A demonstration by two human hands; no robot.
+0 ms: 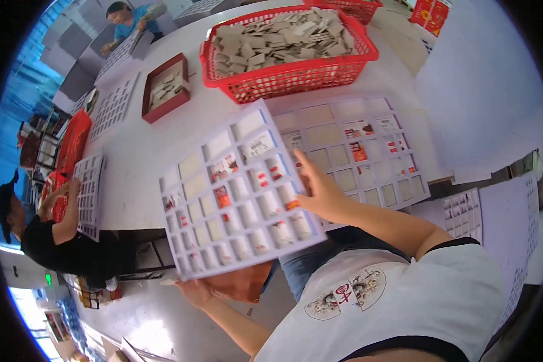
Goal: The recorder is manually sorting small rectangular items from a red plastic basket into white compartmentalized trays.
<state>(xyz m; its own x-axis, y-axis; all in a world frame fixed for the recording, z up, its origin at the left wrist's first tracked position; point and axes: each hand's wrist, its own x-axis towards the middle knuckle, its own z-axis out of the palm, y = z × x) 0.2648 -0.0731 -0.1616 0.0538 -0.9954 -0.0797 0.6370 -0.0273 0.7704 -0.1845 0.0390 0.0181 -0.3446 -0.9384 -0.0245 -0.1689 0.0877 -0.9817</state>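
Observation:
A white grid board (235,199) with rows of square recesses is tilted in front of me. Some recesses hold red-and-white printed pieces; others look plain. My right hand (320,192) grips its right edge, fingers on the front face. Just below the lower left corner is my left hand (196,294), its fingers closed and partly hidden. A small pale flat piece (168,282) sticks out at the fingertips. Behind the held board, a second similar board (350,151) lies on the table, partly covered.
Beyond the boards, a red plastic basket (289,81) is heaped with grey-beige tiles. Left of it stands a dark red box (166,90) with several tiles. Co-workers sit at the table's left (60,229) and far left (133,24). A large white panel (489,90) rises at the right.

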